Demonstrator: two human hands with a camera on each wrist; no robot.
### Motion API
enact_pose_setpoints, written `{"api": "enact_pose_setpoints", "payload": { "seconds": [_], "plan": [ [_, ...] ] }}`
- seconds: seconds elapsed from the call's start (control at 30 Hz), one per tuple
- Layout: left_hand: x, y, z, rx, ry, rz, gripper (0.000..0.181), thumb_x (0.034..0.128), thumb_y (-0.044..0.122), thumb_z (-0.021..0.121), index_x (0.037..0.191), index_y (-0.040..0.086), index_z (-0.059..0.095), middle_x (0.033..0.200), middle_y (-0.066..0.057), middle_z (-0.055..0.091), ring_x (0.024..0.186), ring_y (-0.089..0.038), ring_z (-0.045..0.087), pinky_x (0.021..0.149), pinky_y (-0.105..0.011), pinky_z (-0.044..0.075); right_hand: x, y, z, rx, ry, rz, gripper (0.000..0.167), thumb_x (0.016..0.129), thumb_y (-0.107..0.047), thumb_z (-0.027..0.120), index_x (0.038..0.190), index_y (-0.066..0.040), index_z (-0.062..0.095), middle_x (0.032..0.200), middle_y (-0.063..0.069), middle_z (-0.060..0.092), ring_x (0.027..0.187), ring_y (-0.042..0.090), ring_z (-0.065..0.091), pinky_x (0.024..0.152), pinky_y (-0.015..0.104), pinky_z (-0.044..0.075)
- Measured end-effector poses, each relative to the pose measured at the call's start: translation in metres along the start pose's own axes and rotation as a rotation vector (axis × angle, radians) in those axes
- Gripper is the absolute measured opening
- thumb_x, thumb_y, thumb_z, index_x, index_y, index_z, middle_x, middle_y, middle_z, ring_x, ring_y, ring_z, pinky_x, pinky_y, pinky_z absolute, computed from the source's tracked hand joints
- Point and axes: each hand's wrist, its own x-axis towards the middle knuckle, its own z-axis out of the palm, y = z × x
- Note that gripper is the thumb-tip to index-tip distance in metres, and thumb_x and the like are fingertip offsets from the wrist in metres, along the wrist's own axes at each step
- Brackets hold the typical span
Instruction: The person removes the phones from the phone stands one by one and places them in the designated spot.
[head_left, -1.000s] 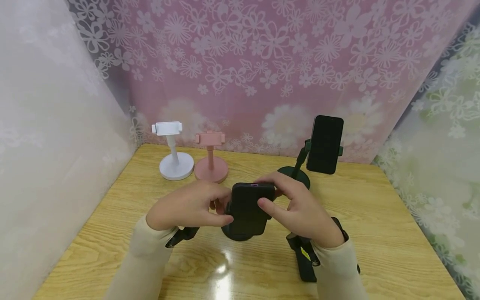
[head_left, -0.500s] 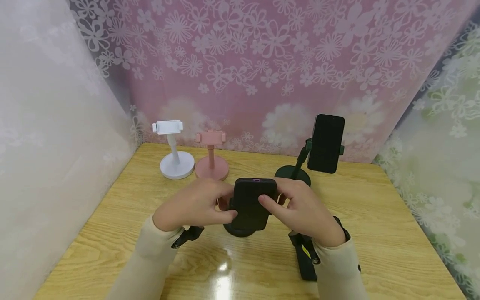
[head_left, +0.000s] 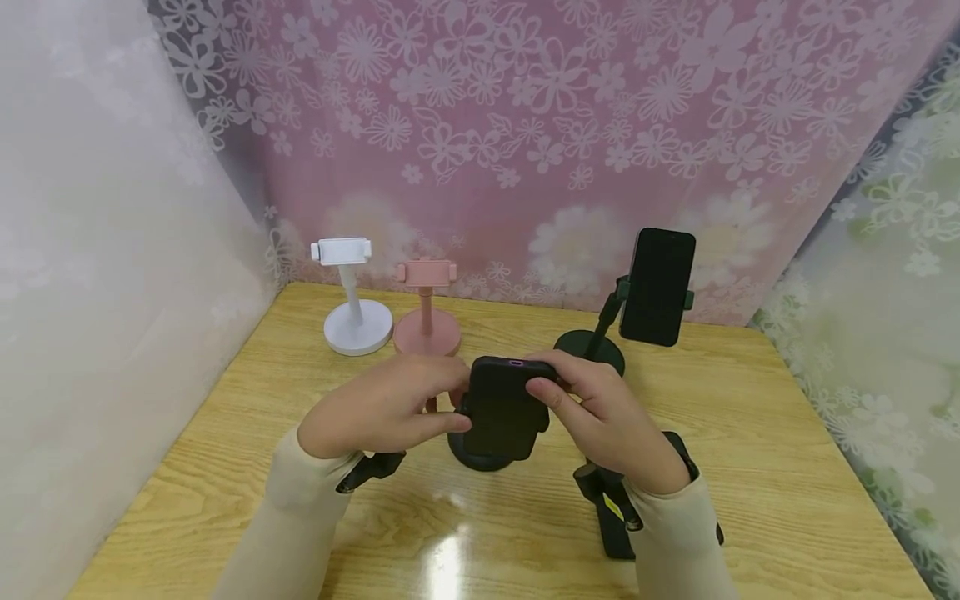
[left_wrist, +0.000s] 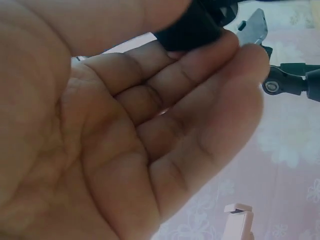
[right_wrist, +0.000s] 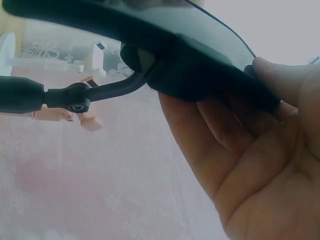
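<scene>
A black smartphone [head_left: 504, 421] is held in the clamp of a black phone stand, whose round base [head_left: 480, 458] shows below it. My left hand [head_left: 390, 404] is at the phone's left side, thumb in front and fingers curled behind, pinching the dark clamp end [left_wrist: 187, 30] in the left wrist view. At the upper right edge my right hand [head_left: 600, 408] grips the phone, thumb on the front. The right wrist view shows its fingers under the dark clamp [right_wrist: 187, 75] and the stand's jointed arm [right_wrist: 77, 97]. The fingers behind the phone are mostly hidden in the head view.
Back left stand a white phone stand [head_left: 357, 329] and a pink phone stand [head_left: 427, 333], both without phones. A dark green stand [head_left: 581, 346] at the back right carries another phone [head_left: 658, 287]. Beneath the right wrist another black phone [head_left: 617, 533] lies on the wooden table [head_left: 360, 542].
My right thumb has slid up toward the phone's upper right corner, uncovering more of the clamp's right end. The left hand has shifted only slightly. The whole head view has drifted a little.
</scene>
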Motion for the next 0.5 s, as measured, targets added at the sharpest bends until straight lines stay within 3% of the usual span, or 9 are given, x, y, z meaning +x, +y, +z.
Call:
{"api": "enact_pose_setpoints", "payload": {
  "seconds": [0.2,0.33,0.5],
  "plan": [
    [0.0000,0.0023,-0.0002,0.073,0.005,0.039,0.020,0.0954,0.023,0.077,0.096,0.019,0.058,0.085,0.011,0.053,0.075,-0.006,0.056,0.067,-0.023,0.050,-0.0011,0.0026,-0.0041,0.025,-0.026,0.017,0.027,0.106,-0.002,0.055,0.128,-0.013,0.067,0.082,-0.009,0.062,0.053,0.005,0.040,0.054,0.024,0.042],
    [-0.0003,0.0027,0.0003,0.096,0.007,0.045,0.021,0.0948,0.022,0.078,0.095,0.018,0.057,0.084,0.011,0.050,0.074,-0.007,0.053,0.066,-0.023,0.046,-0.0012,0.0040,-0.0054,0.046,-0.042,0.011,0.028,0.106,-0.002,0.055,0.129,-0.013,0.067,0.082,-0.008,0.063,0.056,0.005,0.042,0.056,0.025,0.043],
    [0.0001,0.0056,0.0012,0.078,-0.012,-0.004,0.021,0.0940,0.025,0.079,0.097,0.019,0.060,0.086,0.013,0.055,0.074,-0.002,0.055,0.068,-0.024,0.051,-0.0019,0.0065,-0.0073,0.114,-0.062,0.026,0.028,0.106,-0.002,0.054,0.129,-0.012,0.068,0.102,-0.003,0.072,0.069,0.009,0.057,0.063,0.028,0.049]
  ]
}}
